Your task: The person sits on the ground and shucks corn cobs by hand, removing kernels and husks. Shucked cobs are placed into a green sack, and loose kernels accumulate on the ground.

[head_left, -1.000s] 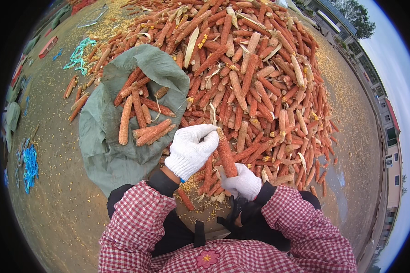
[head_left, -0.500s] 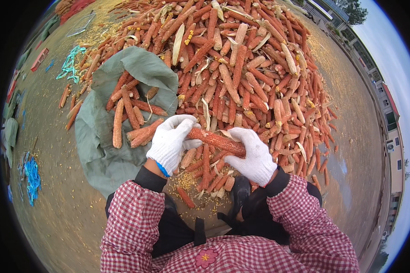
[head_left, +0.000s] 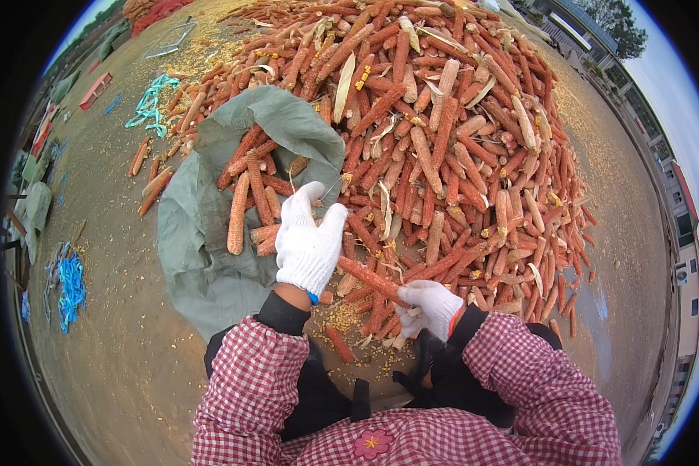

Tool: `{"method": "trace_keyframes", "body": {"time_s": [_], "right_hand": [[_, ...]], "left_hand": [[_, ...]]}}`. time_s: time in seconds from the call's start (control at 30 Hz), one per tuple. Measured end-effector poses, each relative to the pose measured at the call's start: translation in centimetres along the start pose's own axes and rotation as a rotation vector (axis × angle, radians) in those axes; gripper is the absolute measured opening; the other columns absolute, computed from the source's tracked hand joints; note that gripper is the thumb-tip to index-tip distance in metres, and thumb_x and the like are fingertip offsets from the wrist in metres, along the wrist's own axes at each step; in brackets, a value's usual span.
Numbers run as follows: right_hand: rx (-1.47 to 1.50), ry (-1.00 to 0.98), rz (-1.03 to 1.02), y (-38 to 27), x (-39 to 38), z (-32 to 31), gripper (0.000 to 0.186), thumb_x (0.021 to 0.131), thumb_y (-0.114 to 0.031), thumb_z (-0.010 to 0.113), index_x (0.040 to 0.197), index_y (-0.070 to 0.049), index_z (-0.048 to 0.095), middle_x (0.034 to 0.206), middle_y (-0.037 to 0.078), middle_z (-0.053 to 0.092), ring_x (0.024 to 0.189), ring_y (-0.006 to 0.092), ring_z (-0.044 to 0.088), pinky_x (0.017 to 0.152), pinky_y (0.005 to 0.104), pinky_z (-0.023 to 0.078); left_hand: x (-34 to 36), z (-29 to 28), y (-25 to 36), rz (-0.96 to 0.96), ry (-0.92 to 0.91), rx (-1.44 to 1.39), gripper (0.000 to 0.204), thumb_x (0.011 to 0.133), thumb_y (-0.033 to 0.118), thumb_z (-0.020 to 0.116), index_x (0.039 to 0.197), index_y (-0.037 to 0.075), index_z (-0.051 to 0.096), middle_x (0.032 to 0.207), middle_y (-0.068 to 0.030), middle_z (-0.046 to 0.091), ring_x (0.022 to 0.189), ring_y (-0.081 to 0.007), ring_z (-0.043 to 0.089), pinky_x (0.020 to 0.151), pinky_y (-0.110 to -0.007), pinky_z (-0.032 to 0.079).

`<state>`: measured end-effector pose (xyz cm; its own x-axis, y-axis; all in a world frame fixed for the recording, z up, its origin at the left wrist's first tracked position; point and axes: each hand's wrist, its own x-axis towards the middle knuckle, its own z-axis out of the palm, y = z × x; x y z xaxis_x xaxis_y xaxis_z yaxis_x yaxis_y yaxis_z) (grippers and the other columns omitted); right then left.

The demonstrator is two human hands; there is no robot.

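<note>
My right hand [head_left: 429, 306], in a white knit glove, grips one end of a reddish corncob [head_left: 371, 278] that slants up to the left. The cob's far end passes behind my left hand [head_left: 309, 239], also gloved in white. That hand is raised beside the mouth of a grey-green woven sack [head_left: 198, 268], thumb and fingers apart, with nothing seen between them. Several bare corncobs [head_left: 239, 211] lie in the sack's opening. Right of it rises a large heap of stripped cobs [head_left: 435, 147], some with dry husk and a few yellow kernels.
Loose kernels [head_left: 348, 318] and a single cob [head_left: 339, 343] lie on the ground between my feet. Blue twine [head_left: 71, 289] and turquoise twine [head_left: 149, 107] are on the left. A red object [head_left: 95, 90] lies farther off, and buildings [head_left: 685, 210] stand at the right.
My left hand has let go of the cob and lifted toward the sack. My right hand has moved lower, still holding the cob by its end. The whole view has shifted slightly.
</note>
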<state>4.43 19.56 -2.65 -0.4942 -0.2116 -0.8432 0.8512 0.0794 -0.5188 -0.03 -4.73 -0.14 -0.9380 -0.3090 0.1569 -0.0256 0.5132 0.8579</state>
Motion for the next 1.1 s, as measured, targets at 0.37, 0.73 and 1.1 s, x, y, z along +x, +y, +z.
{"method": "trace_keyframes", "body": {"time_s": [0.37, 0.73, 1.1], "right_hand": [[0.126, -0.296, -0.474, -10.2, 5.0, 12.8, 0.062, 0.102, -0.027, 0.061, 0.149, 0.003, 0.033, 0.13, 0.018, 0.053, 0.107, 0.0307, 0.061, 0.08, 0.0402, 0.057], [0.216, 0.184, -0.302, -8.3, 16.4, 13.7, 0.099, 0.091, -0.024, 0.074, 0.161, -0.017, 0.005, 0.163, 0.022, 0.02, 0.146, 0.043, 0.029, 0.101, 0.0732, 0.038], [-0.154, 0.221, -0.599, -17.5, 19.7, 15.7, 0.025, 0.098, -0.031, 0.06, 0.105, -0.007, 0.056, 0.069, 0.005, 0.051, 0.043, 0.0138, 0.045, 0.035, 0.0337, 0.036]], "left_hand": [[8.6, -13.7, -9.1, -0.267, 0.441, -0.106, 0.043, 0.085, 0.032, 0.068, 0.114, 0.0, 0.07, 0.129, -0.0177, 0.061, 0.125, -0.0314, 0.053, 0.105, -0.038, 0.043], [9.5, -13.8, -15.0, -0.357, -0.192, 0.508, 0.037, 0.083, 0.037, 0.067, 0.109, 0.012, 0.077, 0.119, -0.0154, 0.071, 0.13, -0.0388, 0.052, 0.107, -0.042, 0.044], [11.3, -16.2, -14.5, -0.341, 0.343, 0.627, 0.022, 0.087, 0.018, 0.062, 0.096, 0.007, 0.078, 0.102, -0.0191, 0.074, 0.1, -0.0342, 0.07, 0.09, -0.042, 0.054]]}}
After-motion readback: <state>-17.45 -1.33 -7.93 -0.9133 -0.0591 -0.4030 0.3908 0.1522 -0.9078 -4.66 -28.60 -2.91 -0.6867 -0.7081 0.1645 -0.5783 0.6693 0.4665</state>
